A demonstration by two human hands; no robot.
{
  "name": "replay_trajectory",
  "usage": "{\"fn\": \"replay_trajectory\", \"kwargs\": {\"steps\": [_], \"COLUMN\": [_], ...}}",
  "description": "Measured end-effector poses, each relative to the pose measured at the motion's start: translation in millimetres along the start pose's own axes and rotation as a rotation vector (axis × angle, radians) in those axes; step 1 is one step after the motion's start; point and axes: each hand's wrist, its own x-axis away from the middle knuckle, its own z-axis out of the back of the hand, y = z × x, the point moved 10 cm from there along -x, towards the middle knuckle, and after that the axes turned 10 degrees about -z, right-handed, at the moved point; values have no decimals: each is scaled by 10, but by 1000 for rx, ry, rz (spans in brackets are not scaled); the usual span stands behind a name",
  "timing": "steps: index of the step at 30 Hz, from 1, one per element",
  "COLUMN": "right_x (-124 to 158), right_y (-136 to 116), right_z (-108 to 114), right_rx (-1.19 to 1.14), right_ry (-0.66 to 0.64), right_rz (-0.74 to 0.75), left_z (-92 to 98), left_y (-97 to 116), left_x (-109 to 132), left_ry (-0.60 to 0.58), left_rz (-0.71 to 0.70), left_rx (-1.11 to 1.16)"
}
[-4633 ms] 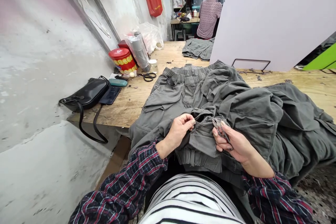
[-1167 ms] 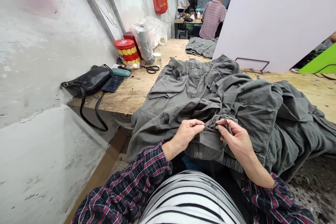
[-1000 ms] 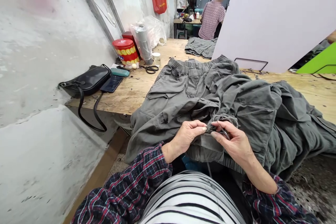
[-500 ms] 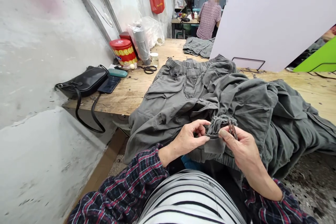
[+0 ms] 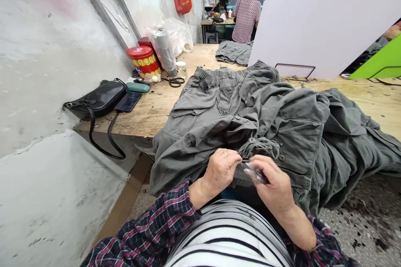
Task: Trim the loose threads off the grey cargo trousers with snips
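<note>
Grey-green trousers (image 5: 203, 112) lie spread over the front of the wooden table, with buttons and bunched cloth near my hands. My left hand (image 5: 222, 167) is closed in a pinch on the edge of the grey cloth, just below the bunched part. Close beside it on the right, my right hand (image 5: 271, 177) is closed around small metal snips (image 5: 258, 174), whose blades point left toward my left fingertips. The snips and the right fingertips are partly blurred.
A black bag (image 5: 103, 98), a phone (image 5: 129, 102) and a teal case (image 5: 138, 87) lie at the left. Black scissors (image 5: 174, 81) are near a red tin (image 5: 143, 62). A white panel (image 5: 313, 21) stands behind the trousers; a person (image 5: 246, 16) is in the background.
My right hand has moved left and slightly down with the snips, which now point left. My left fingers have closed into a pinch on the cloth. The view has shifted slightly.
</note>
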Motion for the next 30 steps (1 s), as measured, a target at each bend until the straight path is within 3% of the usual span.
{"fn": "replay_trajectory", "kwargs": {"steps": [4,8,11,13,17,24,30], "right_x": [-48,-52,-59,-53,-12,122,216], "right_y": [275,250,148,62,-214,-635,-690], "right_z": [-53,-108,9,119,213,29,-258], "right_rx": [127,93,-7,-47,26,142,275], "right_ry": [-95,-157,-54,34,118,108,49], "right_rz": [-67,-29,-25,-14,126,421,470], "left_z": [16,46,350,421,214,-79,-263], "left_y": [-169,-192,-50,80,122,-44,-294], "left_x": [7,26,167,266,402,324,366], "left_ry": [75,110,280,255,21,149,215], "left_rz": [147,214,179,157,319,632,829], "left_rx": [283,338,150,131,407,1054,1155]}}
